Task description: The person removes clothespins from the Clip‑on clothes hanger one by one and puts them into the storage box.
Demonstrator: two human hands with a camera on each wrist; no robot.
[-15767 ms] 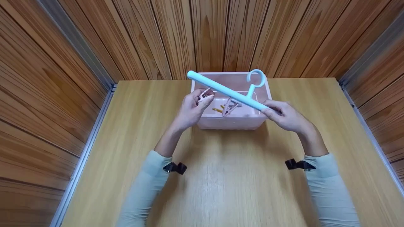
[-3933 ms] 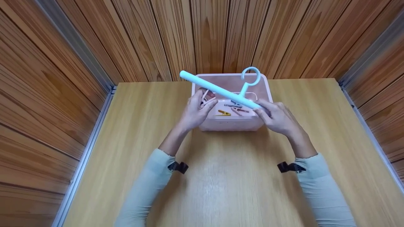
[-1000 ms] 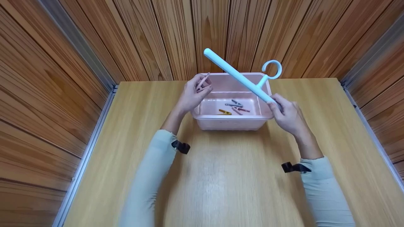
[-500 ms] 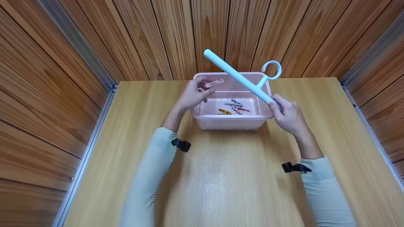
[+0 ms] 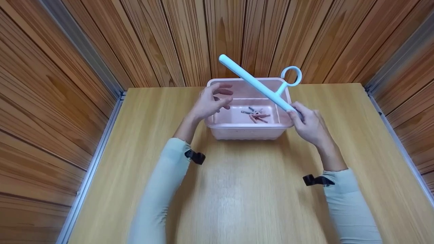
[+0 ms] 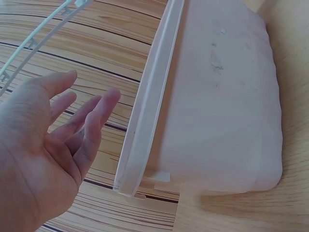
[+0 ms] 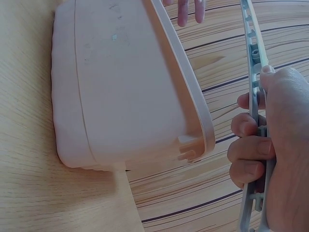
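Over the left side of the pink plastic basket, my left hand hovers with fingers spread and nothing in them. In the left wrist view, that hand is palm up beside the basket rim. My right hand grips one end of a light blue clothes hanger, which slants up and left across the basket with its hook upward. Fingers curl round the hanger's ribbed underside in the right wrist view. Several pink and grey clothespins lie heaped on the basket floor.
The basket stands on a wooden table near its back edge. Behind it rises a wood-plank wall, with more plank walls at both sides. Black wrist cameras are strapped to both sleeves.
My left hand has let go of a pink clothespin, which now appears among those in the basket. The yellow clothespin no longer shows. The right hand and hanger have hardly moved since one second ago.
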